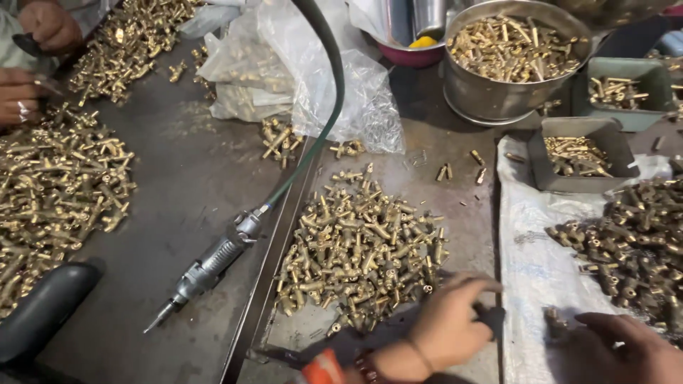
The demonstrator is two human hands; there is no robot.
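Note:
My left hand [445, 327], a bracelet at its wrist, lies at the near edge of a heap of small brass fittings [363, 249]. Its fingers are curled round a dark tool [492, 318] whose long body runs back under the wrist. My right hand [622, 348] rests on a white cloth [533, 263] with its fingers stretched left. Those fingertips are beside a single darker fitting [553, 321]. A pile of duller, darker fittings [633, 242] lies just beyond that hand.
An air tool [210, 267] on a green hose [324, 121] lies to the left. Another person's hands [43, 28] work at a large brass heap [57, 185]. A steel bowl [498, 99], grey trays [605, 131] and plastic bags [299, 64] stand at the back.

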